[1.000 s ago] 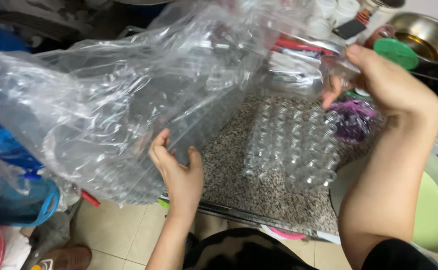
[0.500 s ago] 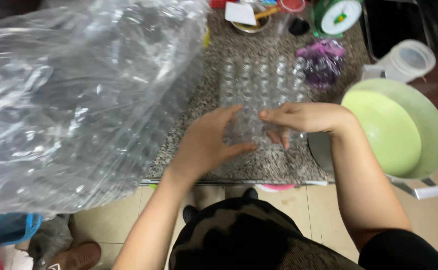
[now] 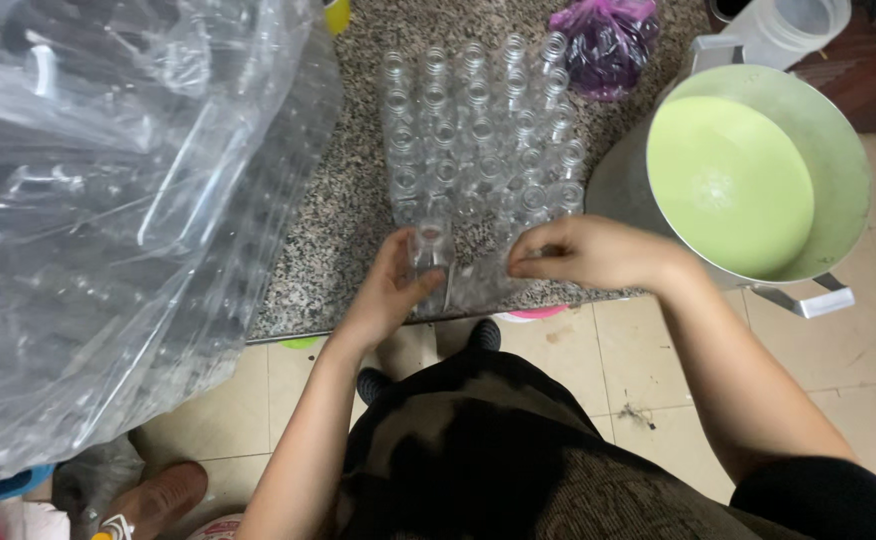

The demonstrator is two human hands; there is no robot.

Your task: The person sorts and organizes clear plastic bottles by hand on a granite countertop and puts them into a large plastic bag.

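Several clear small plastic bottles (image 3: 478, 130) stand in rows on a speckled granite counter (image 3: 348, 200). My left hand (image 3: 393, 285) grips one clear bottle (image 3: 430, 250) at the near edge of the rows. My right hand (image 3: 583, 252) rests with its fingers pinched among the bottles at the near right corner of the group; what it pinches is unclear.
A big clear plastic bag (image 3: 108, 200) full of bottles fills the left side. A large metal pot of pale green liquid (image 3: 748, 170) stands at the right. A purple bag (image 3: 608, 40) and a white jug (image 3: 788, 25) lie at the back. The floor is tiled.
The view has tilted down and closer. Both hands have drawn back to the near edge of the bottle rows, and the left hand now holds one bottle.
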